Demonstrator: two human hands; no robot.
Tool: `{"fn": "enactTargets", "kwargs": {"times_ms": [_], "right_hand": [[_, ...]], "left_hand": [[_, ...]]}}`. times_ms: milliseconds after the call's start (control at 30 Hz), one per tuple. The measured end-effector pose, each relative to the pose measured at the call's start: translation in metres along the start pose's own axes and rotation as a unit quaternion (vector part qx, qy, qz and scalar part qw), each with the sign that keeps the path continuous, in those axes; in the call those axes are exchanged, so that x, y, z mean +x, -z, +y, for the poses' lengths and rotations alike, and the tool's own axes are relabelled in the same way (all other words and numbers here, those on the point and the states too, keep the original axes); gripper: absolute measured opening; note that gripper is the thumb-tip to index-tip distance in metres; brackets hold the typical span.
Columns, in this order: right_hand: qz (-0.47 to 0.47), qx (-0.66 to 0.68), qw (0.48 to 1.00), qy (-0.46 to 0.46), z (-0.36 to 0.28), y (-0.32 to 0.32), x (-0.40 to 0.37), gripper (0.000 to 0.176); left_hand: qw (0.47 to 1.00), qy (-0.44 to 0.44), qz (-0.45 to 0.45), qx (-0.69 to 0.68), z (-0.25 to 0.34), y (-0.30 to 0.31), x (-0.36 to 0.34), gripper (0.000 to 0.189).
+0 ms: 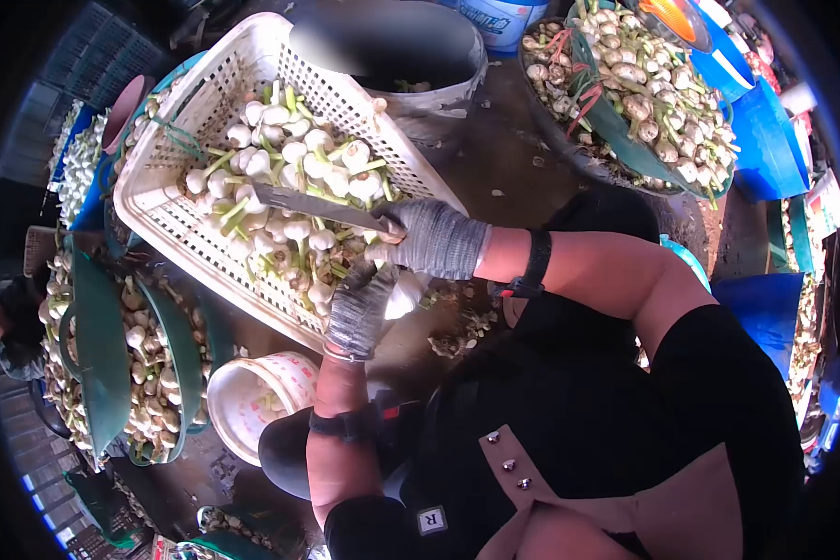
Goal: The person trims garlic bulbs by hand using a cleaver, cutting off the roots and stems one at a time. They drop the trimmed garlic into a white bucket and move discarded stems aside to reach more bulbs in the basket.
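Observation:
My right hand (439, 238), in a grey knit glove, is closed round the handle of a knife (313, 204). The blade points left, flat above the garlic heap. Just below it, my left hand (359, 308), gloved too, has its fingers curled round a garlic bulb (380, 251), partly hidden between the two hands. Both hands are close together over the near right side of a white plastic basket (145, 191). Inside it lie many garlic bulbs (317, 168), white, with short green stems.
A white bucket (243, 411) stands on the floor near my left knee. Beyond the basket is a large dark-mouthed bucket (467, 79). Garlic fills green tubs (103, 359) at left and a big tub (607, 154) at back right. Peel scraps (462, 336) litter the floor.

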State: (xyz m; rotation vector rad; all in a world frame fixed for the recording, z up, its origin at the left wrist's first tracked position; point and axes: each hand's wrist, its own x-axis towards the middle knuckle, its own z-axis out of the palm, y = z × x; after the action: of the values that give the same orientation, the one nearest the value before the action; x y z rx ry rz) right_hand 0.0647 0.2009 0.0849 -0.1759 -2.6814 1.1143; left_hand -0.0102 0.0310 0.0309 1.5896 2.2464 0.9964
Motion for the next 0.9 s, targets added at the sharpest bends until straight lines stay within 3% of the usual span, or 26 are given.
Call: {"fn": "enactTargets", "kwargs": {"times_ms": [33, 67, 167, 200, 233, 267, 333, 400, 433, 467, 533, 567, 600, 633, 667, 733, 800, 833, 867, 900], "right_hand": [[-0.031, 0.031, 0.994, -0.095, 0.002, 0.008, -0.002, 0.035], [0.041, 0.16, 0.986, -0.003, 0.02, 0.003, -0.009, 0.037], [-0.017, 0.215, 0.976, -0.019, 0.013, 0.021, -0.016, 0.031], [-0.049, 0.078, 0.995, 0.039, 0.0, 0.03, -0.018, 0.027], [-0.079, -0.059, 0.991, 0.094, -0.007, 0.033, -0.022, 0.023], [-0.079, -0.061, 0.991, 0.09, -0.002, 0.03, -0.025, 0.023], [-0.132, -0.076, 0.987, -0.05, 0.02, 0.015, -0.032, 0.018], [-0.152, -0.046, 0.986, -0.049, 0.057, 0.013, -0.039, 0.022], [-0.179, -0.133, 0.968, -0.111, 0.073, 0.012, -0.041, 0.025], [-0.203, -0.218, 0.939, -0.174, 0.075, 0.011, -0.035, 0.028], [-0.109, -0.021, 0.984, -0.143, 0.079, -0.004, -0.034, 0.038], [-0.036, 0.083, 0.989, -0.115, 0.038, -0.002, -0.024, 0.039], [-0.036, 0.084, 0.989, -0.115, 0.016, -0.006, -0.015, 0.039], [-0.004, 0.11, 0.992, -0.066, -0.003, -0.011, -0.007, 0.037], [0.028, 0.137, 0.99, -0.017, -0.011, -0.015, -0.004, 0.034], [0.02, 0.17, 0.984, -0.045, -0.001, -0.024, 0.001, 0.029], [0.007, 0.199, 0.978, -0.067, 0.012, -0.025, 0.006, 0.025], [0.018, 0.408, 0.884, -0.226, 0.02, -0.018, 0.004, 0.023], [0.029, 0.584, 0.721, -0.371, 0.024, -0.015, 0.003, 0.021], [0.036, 0.604, 0.688, -0.4, 0.023, -0.017, 0.002, 0.02]], "left_hand": [[0.998, -0.038, -0.005, 0.056, -0.005, 0.003, -0.001, 0.037], [0.991, -0.076, -0.011, 0.113, -0.006, 0.009, -0.002, 0.038], [0.982, -0.058, -0.024, 0.177, -0.049, 0.004, -0.02, 0.042], [0.975, -0.048, -0.038, 0.212, -0.058, -0.001, -0.024, 0.041], [0.991, -0.062, 0.088, 0.08, -0.065, -0.013, -0.023, 0.037], [0.991, -0.064, 0.087, 0.076, -0.063, -0.011, -0.025, 0.037], [0.975, -0.055, 0.029, 0.212, -0.051, 0.002, -0.03, 0.033], [0.984, -0.06, 0.023, 0.168, -0.032, 0.014, -0.025, 0.026], [0.984, 0.134, 0.043, -0.106, -0.016, 0.017, -0.023, 0.022], [0.874, 0.308, 0.055, -0.372, -0.008, 0.021, -0.021, 0.018], [0.866, 0.296, 0.071, -0.397, -0.001, 0.023, -0.02, 0.013], [0.923, 0.253, 0.05, -0.286, 0.003, 0.026, -0.016, 0.015], [0.964, 0.202, 0.029, -0.168, 0.004, 0.027, -0.013, 0.016], [0.98, 0.159, 0.068, -0.096, -0.002, 0.017, -0.017, 0.023], [0.981, 0.159, 0.065, -0.095, 0.001, 0.018, -0.017, 0.023], [0.955, 0.173, 0.084, -0.226, 0.006, 0.023, -0.016, 0.038], [0.87, 0.177, 0.13, -0.442, -0.003, 0.023, -0.019, 0.069], [0.831, 0.152, 0.151, -0.513, -0.004, 0.024, -0.023, 0.075], [0.787, 0.126, 0.17, -0.58, 0.004, 0.028, -0.022, 0.08], [0.746, 0.104, 0.172, -0.635, 0.008, 0.025, -0.019, 0.088]]}}
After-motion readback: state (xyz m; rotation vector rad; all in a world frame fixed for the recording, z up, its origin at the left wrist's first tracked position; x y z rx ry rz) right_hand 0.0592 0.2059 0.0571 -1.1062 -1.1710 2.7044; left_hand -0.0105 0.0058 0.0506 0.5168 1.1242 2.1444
